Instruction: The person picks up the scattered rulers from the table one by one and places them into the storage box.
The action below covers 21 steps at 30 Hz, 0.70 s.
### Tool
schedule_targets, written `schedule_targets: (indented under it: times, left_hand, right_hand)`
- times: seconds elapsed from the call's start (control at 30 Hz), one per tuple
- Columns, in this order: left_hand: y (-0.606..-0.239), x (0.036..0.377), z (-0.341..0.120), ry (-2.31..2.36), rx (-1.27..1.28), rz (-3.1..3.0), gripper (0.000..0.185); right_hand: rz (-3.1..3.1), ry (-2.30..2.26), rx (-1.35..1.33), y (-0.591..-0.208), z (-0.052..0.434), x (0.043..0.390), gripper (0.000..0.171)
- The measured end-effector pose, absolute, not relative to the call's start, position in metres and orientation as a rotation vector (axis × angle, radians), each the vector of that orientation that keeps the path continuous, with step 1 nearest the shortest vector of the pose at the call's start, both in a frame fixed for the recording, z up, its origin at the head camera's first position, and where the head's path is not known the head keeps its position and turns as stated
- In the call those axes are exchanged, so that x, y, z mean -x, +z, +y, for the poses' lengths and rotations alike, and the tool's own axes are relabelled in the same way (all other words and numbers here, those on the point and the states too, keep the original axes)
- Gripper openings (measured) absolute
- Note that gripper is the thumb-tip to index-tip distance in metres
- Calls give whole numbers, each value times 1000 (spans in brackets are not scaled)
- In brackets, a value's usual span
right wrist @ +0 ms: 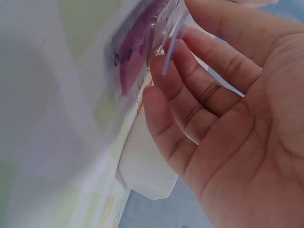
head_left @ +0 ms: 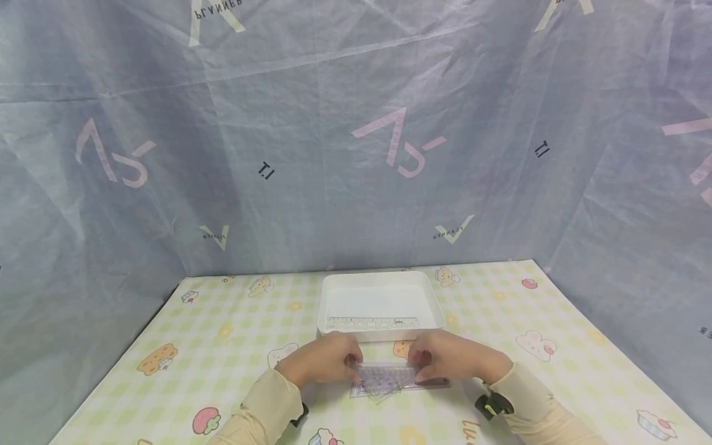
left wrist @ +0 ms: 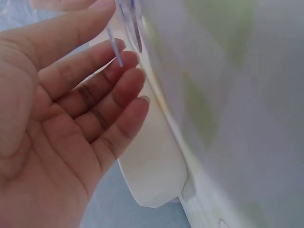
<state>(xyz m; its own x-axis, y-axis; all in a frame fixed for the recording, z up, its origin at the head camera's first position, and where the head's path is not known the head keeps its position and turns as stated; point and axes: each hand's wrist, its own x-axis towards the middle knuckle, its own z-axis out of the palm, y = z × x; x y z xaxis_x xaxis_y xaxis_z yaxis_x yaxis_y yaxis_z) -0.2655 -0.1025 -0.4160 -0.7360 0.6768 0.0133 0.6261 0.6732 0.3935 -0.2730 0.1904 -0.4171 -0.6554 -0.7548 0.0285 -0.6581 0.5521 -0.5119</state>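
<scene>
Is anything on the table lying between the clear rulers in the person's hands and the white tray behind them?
Nothing visible does. Both hands, left and right, hold the clear rulers just in front of the white tray; only bare tablecloth separates them. One ruler already lies inside the tray.

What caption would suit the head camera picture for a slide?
Both hands, left hand and right hand, hold clear rulers on a checked tablecloth before a white tray.
</scene>
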Motion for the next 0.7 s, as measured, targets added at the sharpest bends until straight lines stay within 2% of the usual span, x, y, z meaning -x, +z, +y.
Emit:
schedule_targets:
  times: [0.43, 0.7]
  left_hand:
    - [-407, 268, -111, 604, -1100, 2856, 26]
    - [-405, 273, -119, 720, -1097, 2899, 25]
  right_hand:
    - [2744, -737, 1242, -415, 193, 275, 15]
    - [2784, -781, 1276, -412, 197, 277, 25]
